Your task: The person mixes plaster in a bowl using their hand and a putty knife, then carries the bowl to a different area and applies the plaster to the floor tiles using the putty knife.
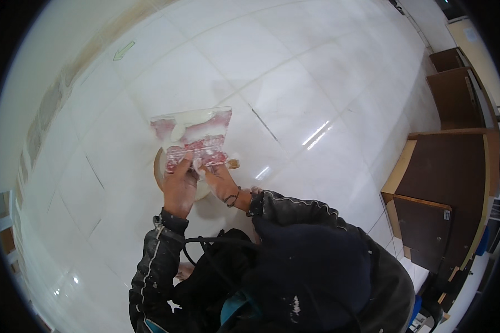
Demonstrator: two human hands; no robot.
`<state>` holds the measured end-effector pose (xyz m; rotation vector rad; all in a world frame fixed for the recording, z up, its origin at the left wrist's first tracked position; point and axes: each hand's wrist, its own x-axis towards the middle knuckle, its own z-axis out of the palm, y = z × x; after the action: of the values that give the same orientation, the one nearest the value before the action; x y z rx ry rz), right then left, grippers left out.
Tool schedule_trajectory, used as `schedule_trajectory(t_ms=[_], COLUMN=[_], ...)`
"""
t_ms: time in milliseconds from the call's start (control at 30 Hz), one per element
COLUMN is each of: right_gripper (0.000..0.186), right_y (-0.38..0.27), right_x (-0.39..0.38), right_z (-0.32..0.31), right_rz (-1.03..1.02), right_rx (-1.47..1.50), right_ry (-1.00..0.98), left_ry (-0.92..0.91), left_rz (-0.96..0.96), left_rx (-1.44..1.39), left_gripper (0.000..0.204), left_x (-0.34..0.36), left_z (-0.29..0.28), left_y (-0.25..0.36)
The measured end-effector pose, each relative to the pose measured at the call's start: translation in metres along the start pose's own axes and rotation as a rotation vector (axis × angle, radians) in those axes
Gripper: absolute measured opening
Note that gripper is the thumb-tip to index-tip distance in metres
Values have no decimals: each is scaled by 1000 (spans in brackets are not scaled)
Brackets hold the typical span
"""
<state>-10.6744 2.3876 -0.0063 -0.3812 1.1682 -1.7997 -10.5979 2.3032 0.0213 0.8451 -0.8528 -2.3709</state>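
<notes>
In front of me both hands hold a flat red putty spreader [205, 133], a wide plate smeared with thick white putty. My left hand [180, 188] is closed on its near edge, thumb lying on top. My right hand [221, 182] grips the same edge just to the right, its fingers whitened with putty. Under the plate and hands is a round tub [158, 169] with a tan rim, mostly covered by them. A small brown piece [233, 164] sticks out beside my right hand; what it belongs to is hidden.
Glossy white floor tiles [294, 72] surround me. A wall [44, 66] with a stained base runs along the left, and a green arrow [124, 51] marks the floor near it. Dark brown wooden cabinets [439, 183] stand on the right.
</notes>
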Motion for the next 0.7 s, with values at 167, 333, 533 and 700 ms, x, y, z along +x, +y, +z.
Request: schedule_trajectory(t_ms=[167, 333, 533, 700], right_gripper=[19, 12, 29, 29], right_y=[8, -90, -152, -124], right_x=[18, 42, 75, 95], right_z=[-36, -145, -177, -156], right_rz=[-46, -1, 38, -54], right_rx=[232, -166, -1337, -1777], right_ry=[216, 476, 156, -82], left_ry=[36, 69, 526, 424], left_rz=[-108, 216, 61, 26], left_rx=[135, 1326, 1110, 752], left_gripper=[23, 30, 43, 45], left_x=[-26, -47, -58, -36], left_z=[11, -36, -114, -142], left_y=[2, 6, 7, -21])
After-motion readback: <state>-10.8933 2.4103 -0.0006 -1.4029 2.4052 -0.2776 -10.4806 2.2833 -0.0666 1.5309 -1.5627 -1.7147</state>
